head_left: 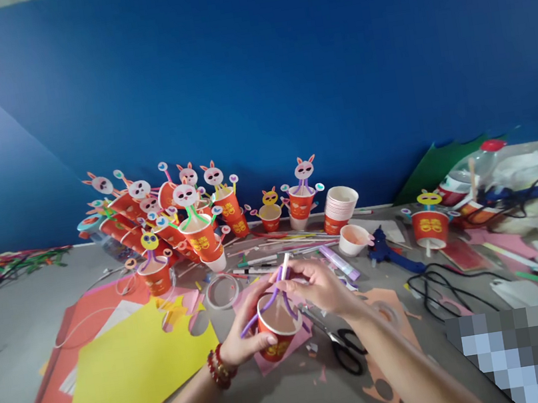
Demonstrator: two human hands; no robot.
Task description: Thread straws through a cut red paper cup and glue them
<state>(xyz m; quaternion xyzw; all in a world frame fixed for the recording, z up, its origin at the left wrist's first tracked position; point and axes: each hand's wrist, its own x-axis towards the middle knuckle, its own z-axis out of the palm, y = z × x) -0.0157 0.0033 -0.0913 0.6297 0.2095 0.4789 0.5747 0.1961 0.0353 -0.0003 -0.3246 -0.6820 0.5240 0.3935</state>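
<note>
My left hand [244, 340], with a red beaded bracelet at the wrist, is closed around a red paper cup [278, 345] with gold print. The cup is tilted so that its white inside faces me. A bent purple pipe cleaner [264, 305] crosses the rim, its ends hanging outside. Over the cup, my right hand [320, 288] pinches the upper part of the pipe cleaner beside a white stick [286, 266]. Its fingertips partly hide where the stick and pipe cleaner meet. Black-handled scissors [346, 351] lie under my right forearm.
Finished cups with rabbit faces [198, 235] crowd the back left. A stack of paper cups [341, 207], a blue glue gun [388, 254] and black cable [427, 292] are at right. Yellow paper [138, 376] covers the left; a tape roll [223, 292] lies near my hands.
</note>
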